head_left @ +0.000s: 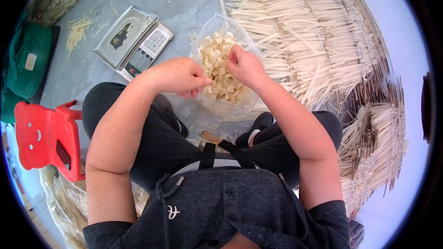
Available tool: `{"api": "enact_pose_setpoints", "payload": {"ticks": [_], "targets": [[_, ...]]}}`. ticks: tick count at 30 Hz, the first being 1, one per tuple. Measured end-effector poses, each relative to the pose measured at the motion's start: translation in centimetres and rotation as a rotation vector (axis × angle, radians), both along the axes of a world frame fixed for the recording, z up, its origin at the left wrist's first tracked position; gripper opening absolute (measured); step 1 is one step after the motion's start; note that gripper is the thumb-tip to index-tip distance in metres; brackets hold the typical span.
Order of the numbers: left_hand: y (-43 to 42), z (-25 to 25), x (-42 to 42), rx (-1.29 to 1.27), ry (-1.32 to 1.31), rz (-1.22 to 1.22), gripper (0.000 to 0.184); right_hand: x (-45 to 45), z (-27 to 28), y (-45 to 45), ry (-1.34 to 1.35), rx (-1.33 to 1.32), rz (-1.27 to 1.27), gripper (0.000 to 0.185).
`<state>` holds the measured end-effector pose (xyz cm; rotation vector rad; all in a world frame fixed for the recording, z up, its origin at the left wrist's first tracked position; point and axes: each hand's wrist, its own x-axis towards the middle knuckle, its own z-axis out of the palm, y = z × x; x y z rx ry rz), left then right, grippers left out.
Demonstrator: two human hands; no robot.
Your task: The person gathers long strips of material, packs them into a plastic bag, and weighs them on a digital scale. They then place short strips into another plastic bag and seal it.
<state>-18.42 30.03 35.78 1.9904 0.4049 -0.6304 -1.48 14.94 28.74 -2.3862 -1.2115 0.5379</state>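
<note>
A clear plastic bag [251,103] stands with its mouth wide between my hands, full of short, pale cut pieces [226,87]. Over its left edge is my left hand [183,77], fingers curled and thumb pointing right; anything inside it is hidden. My right hand [245,67] is above the bag's right side, thumb and fingertips pinched together. Whatever those fingertips may hold is too small to make out. The two hands are apart.
A digital scale [127,39] sits left of the bag. Long pale strips [295,37] lie in layers at the right. A red chair [46,138] and green bag [34,60] are at left. Loose strips [78,31] and a wooden-handled tool [211,137] lie on the floor.
</note>
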Motion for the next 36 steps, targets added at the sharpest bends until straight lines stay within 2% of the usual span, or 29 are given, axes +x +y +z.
{"api": "enact_pose_setpoints", "payload": {"ticks": [2,4,8,10,14,16,20,22,26,28,32,36], "targets": [[0.0,0.1,0.0,0.006,-0.006,-0.010,0.039,0.3,-0.3,-0.1,0.028,0.008,0.022,0.015],[0.0,0.2,0.0,0.007,-0.003,-0.005,0.039,0.7,-0.4,-0.7,0.057,0.059,0.166,0.013],[0.0,0.2,0.0,0.006,0.002,-0.002,0.039,0.7,-0.8,-1.2,0.100,0.098,0.183,0.014],[0.1,0.0,0.0,0.004,-0.006,-0.004,0.039,0.7,-0.9,-1.3,-0.069,0.032,0.233,0.017],[0.1,-0.1,0.1,0.010,-0.020,-0.012,0.039,0.2,-0.5,-1.6,-0.006,-0.101,0.235,0.019],[0.1,0.0,0.1,0.010,-0.024,-0.012,0.039,0.4,-0.7,-1.7,-0.143,-0.134,0.276,0.022],[0.1,0.0,0.1,0.019,-0.027,-0.013,0.038,-0.3,0.6,-1.5,-0.121,-0.172,0.247,0.023],[0.3,-0.3,0.1,0.024,-0.038,-0.026,0.038,-1.0,1.0,-1.5,-0.188,-0.311,0.232,0.018],[0.3,-0.6,0.1,0.058,-0.075,-0.066,0.038,-0.9,0.2,-1.0,-0.167,-0.258,0.227,0.020],[0.2,-0.3,0.0,0.059,-0.070,-0.055,0.038,-1.2,1.2,-0.1,-0.075,-0.486,0.208,0.021],[0.0,0.3,0.1,0.059,-0.031,-0.033,0.038,-1.5,0.8,-0.4,-0.195,-0.501,0.253,0.020],[0.1,-0.1,0.0,0.050,-0.042,-0.035,0.038,-0.5,1.2,-1.2,-0.126,-0.444,0.287,0.018]]}}
